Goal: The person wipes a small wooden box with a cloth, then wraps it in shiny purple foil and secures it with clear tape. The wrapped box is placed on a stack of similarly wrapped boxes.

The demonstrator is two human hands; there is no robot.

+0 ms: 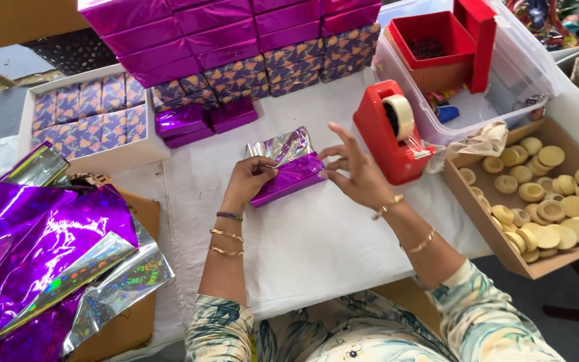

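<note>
Cardboard tray (480, 208) holds round yellow cups (551, 201); white box (28, 114) holds patterned packets (88, 110).

Both hands (249, 175) (353, 171) press purple foil on box (288, 177); red tape dispenser (390, 134) beside.
</note>
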